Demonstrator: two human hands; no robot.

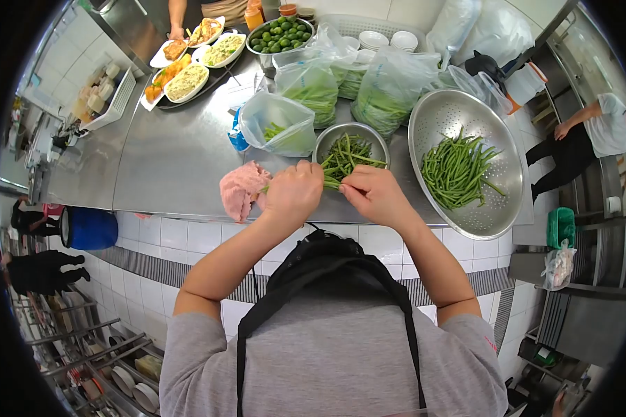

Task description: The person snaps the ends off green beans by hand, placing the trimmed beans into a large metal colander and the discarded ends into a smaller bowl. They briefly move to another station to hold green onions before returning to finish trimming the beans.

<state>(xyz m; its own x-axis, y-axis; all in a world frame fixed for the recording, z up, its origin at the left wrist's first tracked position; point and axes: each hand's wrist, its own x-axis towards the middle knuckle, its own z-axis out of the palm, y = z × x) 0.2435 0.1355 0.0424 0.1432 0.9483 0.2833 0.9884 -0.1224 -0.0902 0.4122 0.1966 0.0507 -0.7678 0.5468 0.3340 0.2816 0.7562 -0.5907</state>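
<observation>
My left hand (295,189) is closed around a small bunch of green beans (332,182), whose tips stick out on both sides of the fist. The thumb and fingers of my right hand (377,196) pinch at the right end of this bunch. Just beyond both hands is a steel bowl (323,134) with green bean pieces (348,154) in it. On the right, a large tilted colander (428,115) holds a heap of long green beans (459,170). A crumpled pink cloth (238,191) lies beside my left hand at the counter's front edge.
Behind the bowl stand plastic bags of greens (389,87) and an open bag (278,125). Farther back are a bowl of limes (280,36) and plates of food (188,78). Another person's hand (177,33) touches one plate. A person (595,128) stands at right.
</observation>
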